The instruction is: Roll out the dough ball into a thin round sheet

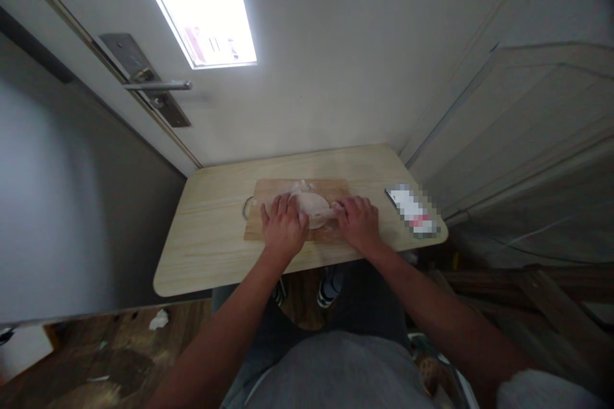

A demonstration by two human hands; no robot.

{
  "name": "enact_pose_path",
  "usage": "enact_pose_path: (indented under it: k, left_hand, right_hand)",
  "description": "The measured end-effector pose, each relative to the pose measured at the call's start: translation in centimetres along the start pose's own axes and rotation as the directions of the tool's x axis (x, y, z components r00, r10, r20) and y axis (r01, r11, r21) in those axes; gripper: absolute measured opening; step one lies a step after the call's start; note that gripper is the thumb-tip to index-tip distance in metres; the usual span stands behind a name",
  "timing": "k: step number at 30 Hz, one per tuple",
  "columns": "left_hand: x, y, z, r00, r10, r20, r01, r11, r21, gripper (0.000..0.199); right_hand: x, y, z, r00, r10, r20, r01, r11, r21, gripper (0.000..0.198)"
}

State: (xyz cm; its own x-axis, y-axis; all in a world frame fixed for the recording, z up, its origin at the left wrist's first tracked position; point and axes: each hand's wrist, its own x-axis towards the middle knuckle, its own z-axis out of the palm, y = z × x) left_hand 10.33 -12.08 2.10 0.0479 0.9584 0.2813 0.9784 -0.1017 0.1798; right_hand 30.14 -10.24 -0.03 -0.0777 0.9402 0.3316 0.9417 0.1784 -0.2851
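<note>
A flattened round of pale dough point(311, 203) lies on a wooden cutting board point(261, 230). My left hand point(286, 222) is palm down at the dough's left side, with bent fingers and thumb on its edge. At the right side, my right hand point(359, 220) is closed around the end of a pale, floury stick, seemingly a small rolling pin point(327, 213). The stick reaches leftward across the near part of the dough. Where its left end stops is hard to make out. White flour point(302, 185) is smeared on the board behind the dough.
The board rests on a light wood-grain table point(206, 223), its metal ring handle point(247, 207) to the left. A phone point(411, 209), partly pixelated, lies at the table's right. Behind stands a pale door with a lever handle point(158, 85). Crumpled paper point(158, 319) is on the floor.
</note>
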Motion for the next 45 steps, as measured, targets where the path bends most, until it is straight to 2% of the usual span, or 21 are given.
enact_pose_path:
  k: [7,15,21,30,40,45]
  left_hand:
    - [1.8,0.0,0.0,0.999,-0.043,-0.025,0.043,0.999,-0.026,0.041]
    - [3.3,-1.1,0.2,0.997,-0.071,-0.043,0.073,0.996,0.045,0.041]
    - [3.5,-1.3,0.4,0.998,-0.062,-0.014,0.062,0.997,0.055,0.04]
    - [5.3,-2.0,0.8,0.998,-0.064,0.007,0.063,0.995,0.076,0.041]
    - [7.8,-2.6,0.6,0.998,-0.064,-0.021,0.064,0.998,0.021,0.038]
    - [9.0,-2.8,0.7,0.998,-0.036,-0.042,0.039,0.997,0.065,0.037]
  right_hand:
    - [2.4,-1.4,0.6,1.0,0.014,0.003,-0.014,1.0,-0.015,0.037]
    - [3.7,-3.6,1.0,1.0,0.01,0.025,-0.008,0.997,-0.072,0.038]
    - [3.7,-3.9,0.9,0.999,-0.012,0.041,0.017,0.992,-0.121,0.032]
    - [5.5,-4.1,1.8,0.998,-0.018,0.064,0.026,0.991,-0.129,0.038]
    - [7.7,-4.5,2.4,0.994,-0.008,0.112,0.021,0.992,-0.121,0.043]
    - [8.4,-4.7,2.6,0.992,0.025,0.123,-0.012,0.995,-0.1,0.043]
